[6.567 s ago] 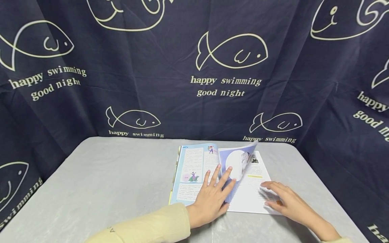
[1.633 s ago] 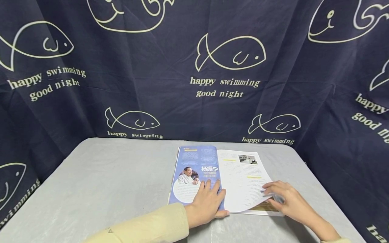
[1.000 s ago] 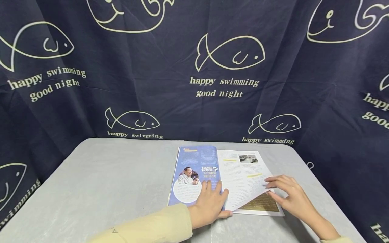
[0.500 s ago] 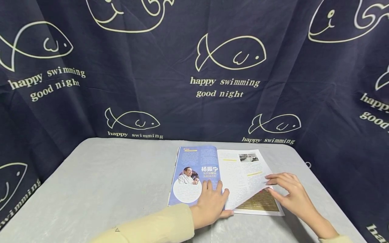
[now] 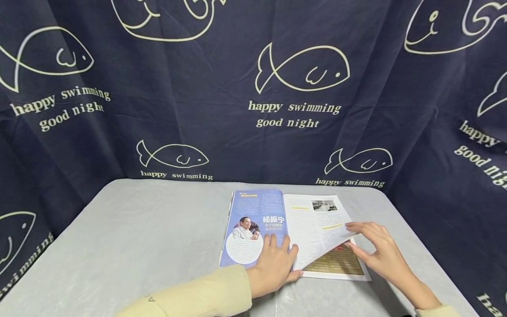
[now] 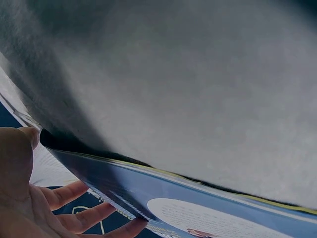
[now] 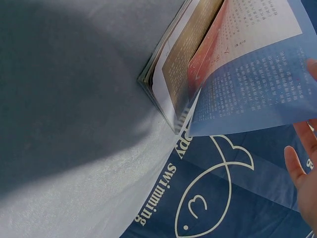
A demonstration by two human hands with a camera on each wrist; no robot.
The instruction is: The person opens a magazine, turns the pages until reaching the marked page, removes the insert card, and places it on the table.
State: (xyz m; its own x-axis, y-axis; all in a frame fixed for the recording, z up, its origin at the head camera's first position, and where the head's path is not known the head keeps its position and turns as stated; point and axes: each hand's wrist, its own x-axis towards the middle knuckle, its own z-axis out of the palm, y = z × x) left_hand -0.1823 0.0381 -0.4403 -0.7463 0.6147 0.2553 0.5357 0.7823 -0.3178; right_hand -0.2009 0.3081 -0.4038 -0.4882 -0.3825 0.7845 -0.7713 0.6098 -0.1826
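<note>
An open magazine lies on the table, its left page blue with a round portrait photo. My left hand rests on the lower part of that page near the spine, fingers extended and thumb at the bottom edge. My right hand pinches the outer edge of the white right-hand page, whose lower corner is lifted. Beneath it shows a brown page. In the right wrist view, the raised page curves away from the pages below, with part of the hand cut off by the frame.
The table has a grey cloth cover. A dark blue curtain with fish drawings and lettering hangs behind it and along both sides.
The blue page has turned over to the left since the earliest frame. My right hand then took the following page's edge and raised its lower corner. Lately both hands have barely moved.
</note>
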